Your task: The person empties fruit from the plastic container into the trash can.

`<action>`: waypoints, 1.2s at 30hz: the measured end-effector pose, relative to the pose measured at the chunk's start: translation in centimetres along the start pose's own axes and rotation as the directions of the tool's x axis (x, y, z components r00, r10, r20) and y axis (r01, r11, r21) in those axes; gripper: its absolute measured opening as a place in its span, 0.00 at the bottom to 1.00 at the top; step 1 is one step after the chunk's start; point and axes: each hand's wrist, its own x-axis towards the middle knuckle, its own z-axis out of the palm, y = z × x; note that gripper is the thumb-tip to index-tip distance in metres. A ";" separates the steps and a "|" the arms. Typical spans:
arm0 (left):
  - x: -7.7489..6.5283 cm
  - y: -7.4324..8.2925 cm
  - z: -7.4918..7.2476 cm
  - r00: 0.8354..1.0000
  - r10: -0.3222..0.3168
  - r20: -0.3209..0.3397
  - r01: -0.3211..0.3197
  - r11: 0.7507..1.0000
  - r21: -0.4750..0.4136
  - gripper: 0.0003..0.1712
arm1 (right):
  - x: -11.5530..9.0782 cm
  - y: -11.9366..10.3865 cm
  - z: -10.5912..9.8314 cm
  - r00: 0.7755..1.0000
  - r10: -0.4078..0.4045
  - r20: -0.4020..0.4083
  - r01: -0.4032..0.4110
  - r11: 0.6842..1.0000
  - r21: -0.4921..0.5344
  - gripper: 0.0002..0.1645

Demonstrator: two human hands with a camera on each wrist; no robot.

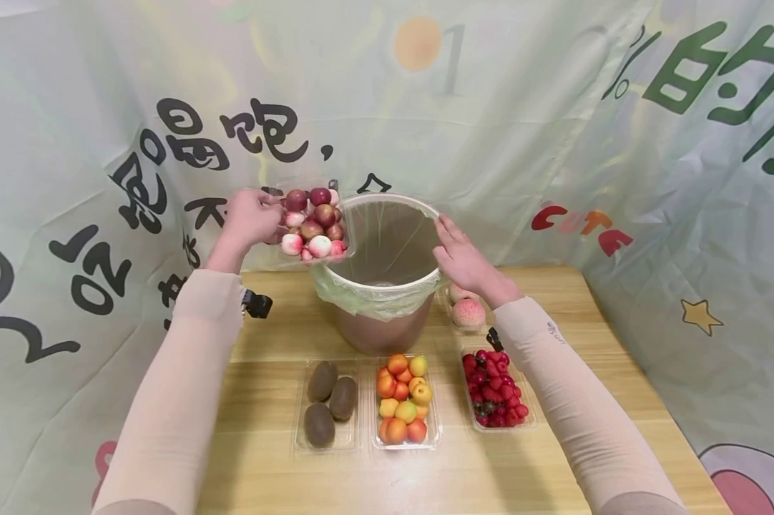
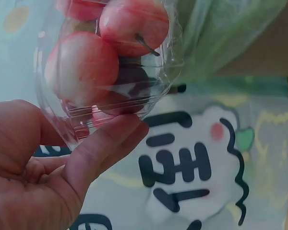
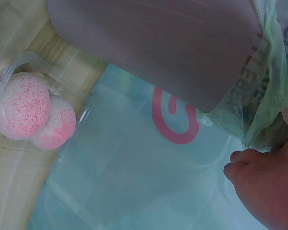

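Note:
In the head view my left hand [image 1: 253,218] holds a clear plastic box [image 1: 351,252] of dark red plums [image 1: 311,229] and pink-and-white fruit [image 1: 320,247], raised at the bin's left rim. The left wrist view shows the thumb and fingers pinching the box's lower edge. A brownish trash bin [image 1: 382,332] stands upright, lined with a pale green bag [image 1: 361,300] folded over its white rim. At the bin's right side my right hand [image 1: 466,263] grips the rim and bag. Inside the bin, the visible lining holds no fruit; its bottom is partly hidden.
In front of the bin, clear boxes hold kiwis [image 1: 321,381], orange and yellow fruit [image 1: 400,409] and red berries [image 1: 495,390]. Pink peaches [image 1: 468,312] sit in another box, partly behind my right forearm. A printed cloth [image 1: 374,86] surrounds the wooden table [image 1: 258,458].

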 end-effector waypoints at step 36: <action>1.9 2.0 7.3 0.972 0.067 -0.225 -0.065 0.998 0.018 0.18 | 0.0 0.1 0.2 1.000 -0.001 -0.004 0.001 1.000 0.009 0.43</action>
